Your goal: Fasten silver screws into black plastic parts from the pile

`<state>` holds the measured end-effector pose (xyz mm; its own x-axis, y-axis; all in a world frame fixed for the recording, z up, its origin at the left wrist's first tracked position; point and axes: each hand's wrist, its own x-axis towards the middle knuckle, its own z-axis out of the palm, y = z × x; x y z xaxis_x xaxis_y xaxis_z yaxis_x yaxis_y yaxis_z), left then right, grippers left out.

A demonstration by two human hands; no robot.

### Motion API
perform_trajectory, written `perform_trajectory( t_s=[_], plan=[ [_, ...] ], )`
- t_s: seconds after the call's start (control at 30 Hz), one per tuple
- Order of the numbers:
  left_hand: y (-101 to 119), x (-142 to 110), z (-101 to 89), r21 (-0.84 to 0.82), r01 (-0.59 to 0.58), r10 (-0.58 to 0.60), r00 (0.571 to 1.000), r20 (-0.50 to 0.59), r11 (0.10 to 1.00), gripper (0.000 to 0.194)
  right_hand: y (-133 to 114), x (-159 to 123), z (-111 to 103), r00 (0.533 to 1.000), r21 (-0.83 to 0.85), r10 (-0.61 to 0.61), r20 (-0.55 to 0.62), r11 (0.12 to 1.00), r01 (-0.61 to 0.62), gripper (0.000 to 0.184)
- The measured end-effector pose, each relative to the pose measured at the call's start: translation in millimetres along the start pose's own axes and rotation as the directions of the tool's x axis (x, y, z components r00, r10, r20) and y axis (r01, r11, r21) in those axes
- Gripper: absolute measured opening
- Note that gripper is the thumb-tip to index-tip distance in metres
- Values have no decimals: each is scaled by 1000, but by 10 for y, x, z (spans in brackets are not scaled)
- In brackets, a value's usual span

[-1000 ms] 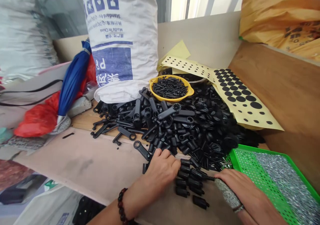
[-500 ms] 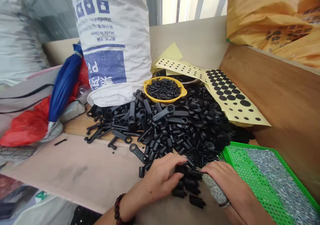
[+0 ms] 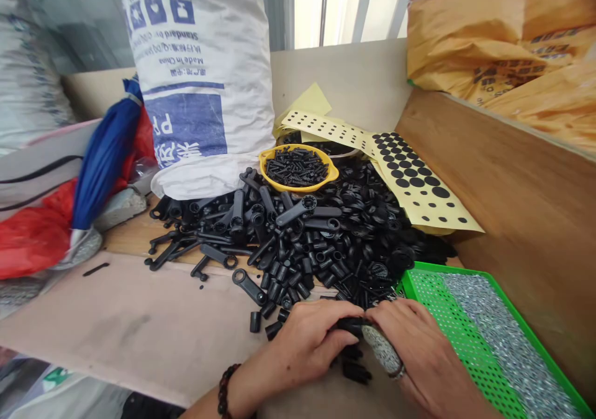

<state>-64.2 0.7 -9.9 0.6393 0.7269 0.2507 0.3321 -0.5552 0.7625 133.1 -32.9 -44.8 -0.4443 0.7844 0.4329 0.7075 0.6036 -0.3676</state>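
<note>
The left hand, bracelet at its wrist, pinched a black plastic cylinder between thumb and fingers. The right hand was curled at the cylinder's other end; its exact grip could not be told. A speckled grey piece, possibly a wrapped thumb or a handle, lay along its inner side. Further black cylinders lay on the work surface below the hands. Beyond them, short black sleeves adjoined a heap of black crank arms. A yellow bowl of black screw-like parts stood behind the heap, near a white sack. Dotted yellow sheets lay at the right rear, and a green perforated tray held small metallic parts beside the right hand.
</note>
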Motion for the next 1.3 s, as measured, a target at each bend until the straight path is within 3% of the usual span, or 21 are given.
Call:
perform_trajectory(
  t_s=[0.17,0.47,0.57,0.73,0.83,0.97,1.13,1.3],
  plan=[
    [-72,7,68,20,-24,24,1000,-4,1000,25,20,-28,9,999,24,-36,-13,999,37,28],
    [-163,18,138,83,-114,117,993,-28,990,21,30,-36,31,998,74,-52,-25,996,54,20],
    [-146,-1,143,133,-185,193,980,-50,974,20,44,-41,19,1000,215,8,-12,977,-6,20],
    [-166,-61,177,304,-271,290,957,-20,913,25,5,-19,-19,979,414,152,135,889,-195,23],
    [-180,-53,181,268,-250,264,964,-17,931,25,-23,6,-36,992,382,115,56,915,-127,21],
    [-156,3,157,85,-155,158,987,-32,984,22,-7,-1,-9,996,246,-10,-85,969,31,18],
    [-121,44,138,-51,-21,22,1000,18,999,20,40,-86,78,998,132,-51,-37,990,55,19],
    [-136,23,135,60,-105,102,994,51,993,20,2,-39,41,999,198,-26,-35,980,33,20]
  ],
)
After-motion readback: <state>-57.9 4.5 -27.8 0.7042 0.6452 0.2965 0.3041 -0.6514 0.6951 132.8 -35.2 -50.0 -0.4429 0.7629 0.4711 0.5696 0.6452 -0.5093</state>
